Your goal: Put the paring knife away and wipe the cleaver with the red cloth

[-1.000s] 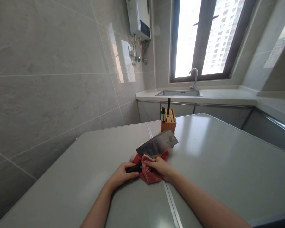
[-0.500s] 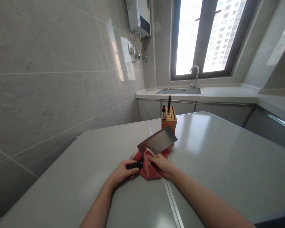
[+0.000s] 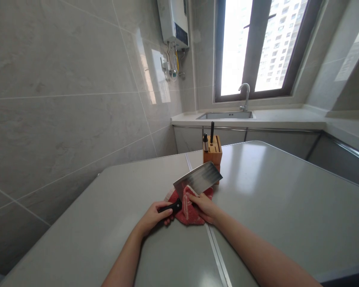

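A cleaver (image 3: 200, 177) with a broad steel blade is held tilted above the table, its blade pointing up to the right. My left hand (image 3: 154, 215) is closed round its black handle. In my right hand (image 3: 205, 206) is a red cloth (image 3: 190, 213), pinched against the lower edge of the blade near the handle. More of the cloth hangs beneath and behind the blade. The fingers of my right hand are partly hidden by the cloth.
Just beyond the blade stands a wooden knife block (image 3: 213, 155) with a black-handled tool and scissors-like or sharpener-like handle in it. The grey table (image 3: 287, 215) has a metal seam. Behind are a sink (image 3: 227, 115) and a faucet (image 3: 244, 95).
The cleaver's blade has tipped slightly and its reflection has shifted. Both hands keep their hold, with the cloth almost in the same place.
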`<state>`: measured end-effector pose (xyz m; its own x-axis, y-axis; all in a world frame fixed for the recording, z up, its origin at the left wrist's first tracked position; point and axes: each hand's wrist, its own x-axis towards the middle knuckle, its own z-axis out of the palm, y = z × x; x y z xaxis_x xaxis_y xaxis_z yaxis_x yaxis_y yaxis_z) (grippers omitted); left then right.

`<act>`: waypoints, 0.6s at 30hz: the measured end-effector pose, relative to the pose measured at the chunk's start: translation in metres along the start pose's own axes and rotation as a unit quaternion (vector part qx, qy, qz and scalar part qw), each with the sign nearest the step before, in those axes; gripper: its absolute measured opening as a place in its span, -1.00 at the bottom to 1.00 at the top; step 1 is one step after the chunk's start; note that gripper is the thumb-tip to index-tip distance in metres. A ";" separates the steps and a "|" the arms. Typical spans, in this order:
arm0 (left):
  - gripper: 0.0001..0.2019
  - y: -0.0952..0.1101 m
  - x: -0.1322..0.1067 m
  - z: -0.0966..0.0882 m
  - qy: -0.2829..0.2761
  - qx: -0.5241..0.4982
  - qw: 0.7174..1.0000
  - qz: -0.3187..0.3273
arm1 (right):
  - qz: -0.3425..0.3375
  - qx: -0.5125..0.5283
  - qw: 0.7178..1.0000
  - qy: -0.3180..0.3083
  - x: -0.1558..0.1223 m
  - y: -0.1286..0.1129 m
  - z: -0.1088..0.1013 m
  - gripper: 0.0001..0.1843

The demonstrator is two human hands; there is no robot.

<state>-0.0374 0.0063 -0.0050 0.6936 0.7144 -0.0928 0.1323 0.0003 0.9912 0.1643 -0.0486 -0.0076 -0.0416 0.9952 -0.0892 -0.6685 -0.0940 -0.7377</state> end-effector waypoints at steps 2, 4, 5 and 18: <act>-0.56 -0.001 0.000 -0.001 0.001 -0.003 1.000 0.000 | 0.005 -0.013 1.000 -0.004 -0.001 0.000 0.000 -0.61; -0.56 -0.002 0.000 -0.001 0.001 -0.003 1.000 0.000 | 0.009 -0.022 1.000 -0.008 -0.001 0.000 -0.001 -0.62; -0.56 -0.002 0.000 -0.002 0.001 -0.002 1.000 0.000 | 0.009 -0.023 1.000 -0.009 -0.001 0.000 -0.001 -0.62; -0.58 0.000 -0.001 -0.001 -0.005 -0.003 1.000 -0.003 | 0.011 -0.026 1.000 -0.002 -0.004 -0.002 0.002 -0.61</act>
<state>-0.0384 0.0062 -0.0051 0.7000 0.7072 -0.0993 0.1313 0.0093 0.9913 0.1640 -0.0520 -0.0044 -0.0583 0.9930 -0.1030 -0.6283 -0.1167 -0.7692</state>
